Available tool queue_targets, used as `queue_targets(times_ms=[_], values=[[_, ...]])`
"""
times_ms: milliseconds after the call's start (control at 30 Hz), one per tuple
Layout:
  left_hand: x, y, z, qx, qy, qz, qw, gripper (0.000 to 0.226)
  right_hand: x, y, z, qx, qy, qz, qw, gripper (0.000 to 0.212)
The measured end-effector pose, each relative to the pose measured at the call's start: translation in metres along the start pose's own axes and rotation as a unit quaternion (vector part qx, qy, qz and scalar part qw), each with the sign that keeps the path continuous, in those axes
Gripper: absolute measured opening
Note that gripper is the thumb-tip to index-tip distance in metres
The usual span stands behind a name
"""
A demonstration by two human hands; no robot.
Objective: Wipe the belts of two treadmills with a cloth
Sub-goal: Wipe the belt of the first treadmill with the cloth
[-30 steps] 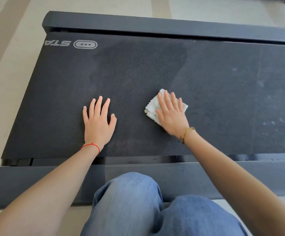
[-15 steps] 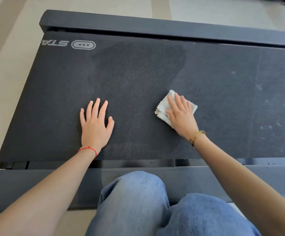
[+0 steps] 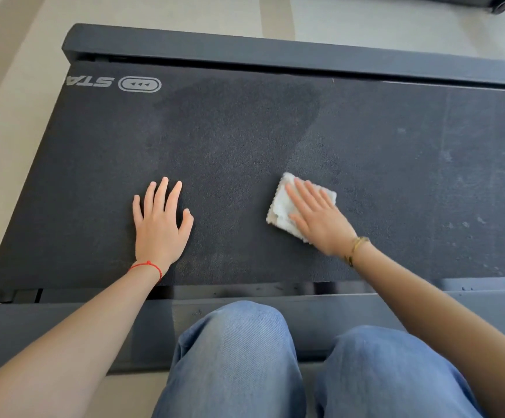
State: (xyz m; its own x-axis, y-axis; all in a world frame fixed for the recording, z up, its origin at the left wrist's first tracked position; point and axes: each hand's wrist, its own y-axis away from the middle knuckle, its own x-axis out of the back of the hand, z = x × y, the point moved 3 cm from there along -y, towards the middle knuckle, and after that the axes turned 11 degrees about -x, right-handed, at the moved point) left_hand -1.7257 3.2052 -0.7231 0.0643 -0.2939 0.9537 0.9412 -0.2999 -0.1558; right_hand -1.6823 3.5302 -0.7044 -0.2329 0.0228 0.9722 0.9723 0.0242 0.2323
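Observation:
A dark treadmill belt (image 3: pixel 245 140) fills the middle of the head view, with a darker damp patch in its centre and pale dust specks on its right part. My right hand (image 3: pixel 317 215) presses flat, fingers straight, on a folded white cloth (image 3: pixel 281 203) lying on the belt. My left hand (image 3: pixel 159 224) rests flat on the belt to the left, fingers spread, apart from the cloth.
The treadmill's black side rails run along the far edge (image 3: pixel 275 52) and the near edge (image 3: pixel 64 327). My knees in blue jeans (image 3: pixel 239 357) sit against the near rail. Beige floor surrounds the machine. A wheel of another black machine (image 3: pixel 500 6) shows at top right.
My right hand slid the cloth to the right along the belt and a little toward me. My left hand stayed pressed in the same spot on the belt.

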Motion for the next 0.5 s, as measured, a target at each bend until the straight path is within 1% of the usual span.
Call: queue_targets(times_ms=[67,133,167,233,267,333,400,433,500], values=[[-0.001,0.0,0.001,0.002,-0.002,0.003,1.0,0.058,0.009,-0.029,0.008,-0.058,-0.025,-0.007,0.998,0.06],[-0.003,-0.003,0.003,0.011,-0.014,0.005,1.0,0.053,0.013,-0.043,-0.001,-0.069,-0.051,-0.012,0.996,0.059],[-0.003,-0.006,0.005,0.024,-0.018,0.007,1.0,0.05,0.012,-0.041,-0.009,-0.052,-0.061,-0.02,0.997,0.059],[0.0,-0.019,0.018,0.052,-0.017,0.023,0.998,0.044,0.003,-0.017,-0.025,0.036,-0.059,-0.023,0.997,0.059],[0.001,-0.028,0.029,0.053,-0.017,0.031,0.998,0.043,-0.001,-0.001,-0.029,0.087,-0.053,-0.022,0.995,0.059],[-0.001,-0.045,0.056,0.022,-0.018,0.039,0.999,0.044,-0.008,0.025,-0.025,0.158,-0.044,-0.018,0.986,0.06],[-0.006,-0.06,0.085,-0.008,-0.006,0.038,0.999,0.046,-0.012,0.03,-0.009,0.179,-0.025,-0.004,0.983,0.061],[-0.011,-0.065,0.098,-0.012,0.001,0.028,1.0,0.048,-0.013,0.026,0.003,0.174,-0.017,0.003,0.985,0.06],[-0.025,-0.073,0.12,-0.001,0.007,-0.003,1.0,0.051,-0.009,0.005,0.032,0.136,-0.019,0.014,0.99,0.059]])
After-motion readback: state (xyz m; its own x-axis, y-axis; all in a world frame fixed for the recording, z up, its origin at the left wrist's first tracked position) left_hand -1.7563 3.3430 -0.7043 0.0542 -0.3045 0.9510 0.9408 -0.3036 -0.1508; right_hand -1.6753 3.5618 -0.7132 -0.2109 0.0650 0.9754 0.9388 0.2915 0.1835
